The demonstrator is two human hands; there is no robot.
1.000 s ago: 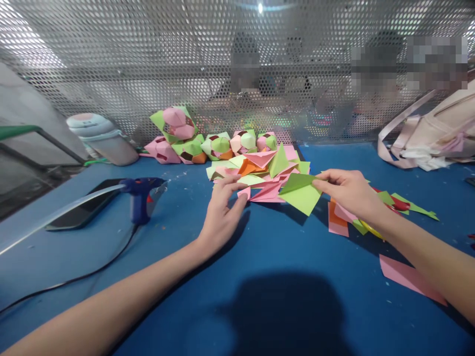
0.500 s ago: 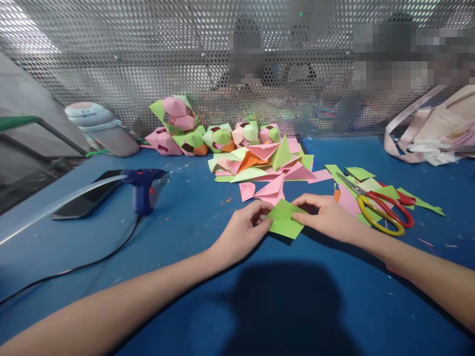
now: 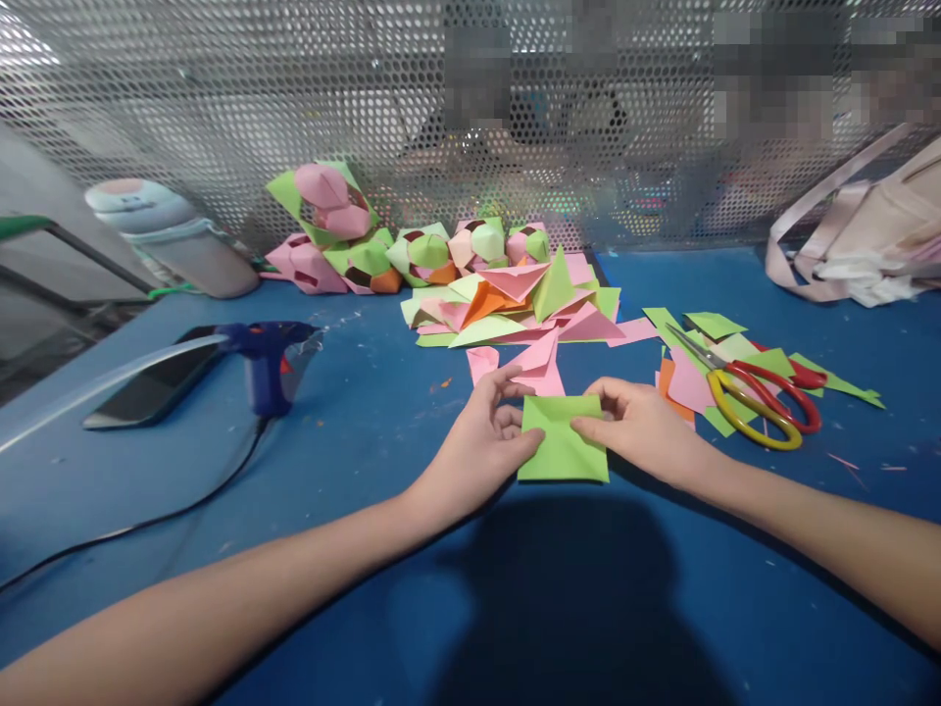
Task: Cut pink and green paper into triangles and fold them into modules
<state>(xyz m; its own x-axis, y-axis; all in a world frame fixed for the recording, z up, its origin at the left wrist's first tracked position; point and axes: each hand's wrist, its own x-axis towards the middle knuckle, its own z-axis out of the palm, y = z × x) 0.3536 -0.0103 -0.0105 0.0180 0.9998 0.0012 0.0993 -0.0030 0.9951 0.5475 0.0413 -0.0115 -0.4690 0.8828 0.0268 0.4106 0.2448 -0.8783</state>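
Observation:
A green square of paper is held between my two hands, low over the blue table. My left hand pinches its left edge, thumb on top and fingers behind. On the right side, my right hand grips it the same way, with the thumb lying on the upper right part. Just beyond the square lie folded pink paper pieces. Farther back is a heap of folded pink, green and orange paper.
Scissors with red and yellow handles lie on paper scraps at right. A blue glue gun with its cord and a dark phone are at left. Folded paper balls, a bottle and a bag stand along the perforated metal panel.
The green paper has turned from a diamond position to one with its edges square to me. Both hands still grip it. The view has shifted slightly.

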